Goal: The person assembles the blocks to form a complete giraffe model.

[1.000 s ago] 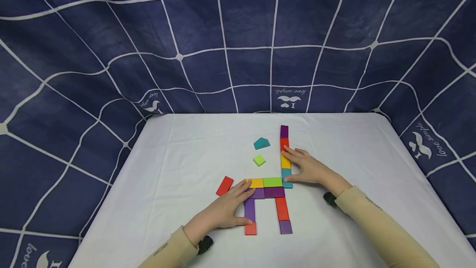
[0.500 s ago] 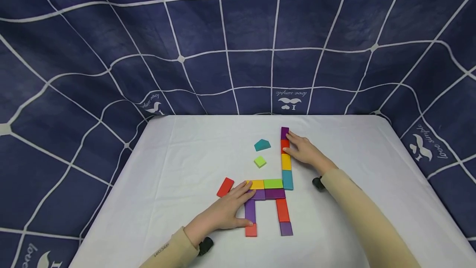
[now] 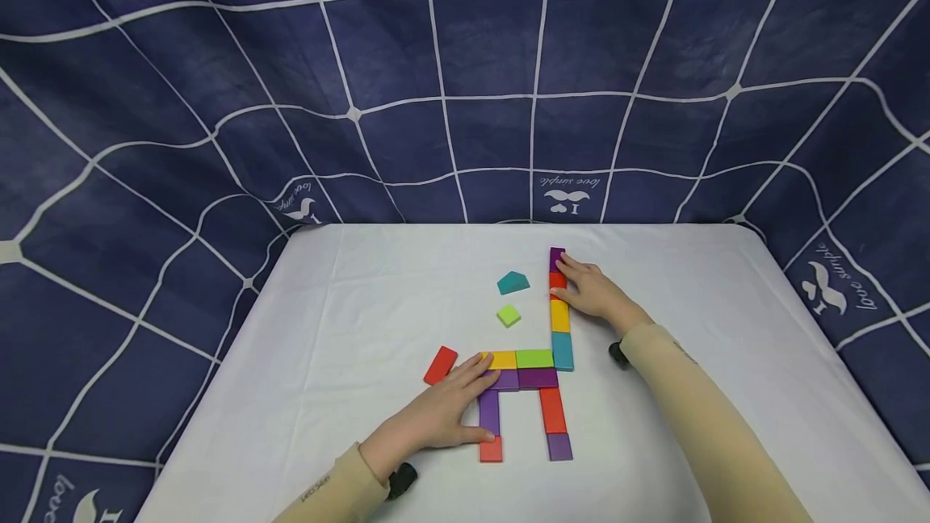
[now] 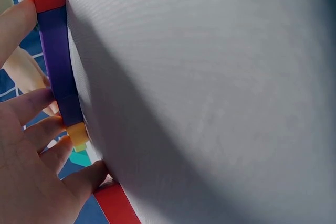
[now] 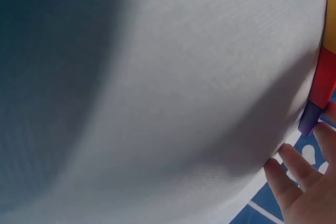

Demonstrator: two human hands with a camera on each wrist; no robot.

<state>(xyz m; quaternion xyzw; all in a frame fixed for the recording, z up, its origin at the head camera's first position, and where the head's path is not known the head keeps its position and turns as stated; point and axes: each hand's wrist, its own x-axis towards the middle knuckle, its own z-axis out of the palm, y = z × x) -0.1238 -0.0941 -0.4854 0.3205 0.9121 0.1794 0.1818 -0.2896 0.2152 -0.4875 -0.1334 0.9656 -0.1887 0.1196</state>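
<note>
Flat coloured blocks lie joined in a four-legged, long-necked figure. Its body has a yellow block (image 3: 501, 360), a green block (image 3: 534, 358) and purple blocks (image 3: 538, 378). My left hand (image 3: 443, 408) lies spread over the left side, thumb at the lower red block (image 3: 491, 449), fingertips at the yellow and purple ones. The upright column runs from a teal block (image 3: 563, 350) through a yellow block (image 3: 559, 316) and a red block (image 3: 557, 281) to a dark purple block (image 3: 555, 258). My right hand (image 3: 594, 290) touches its top, thumb on the red, a fingertip on the purple.
Loose on the white table (image 3: 363, 297) are a teal angular block (image 3: 513, 282), a lime square block (image 3: 508, 315) and a red block (image 3: 440, 365) beside the left fingers. A blue checked cloth (image 3: 479, 135) surrounds the table.
My right hand has moved up along the column, from the teal and yellow blocks to the red and purple ones. The left hand has stayed in place.
</note>
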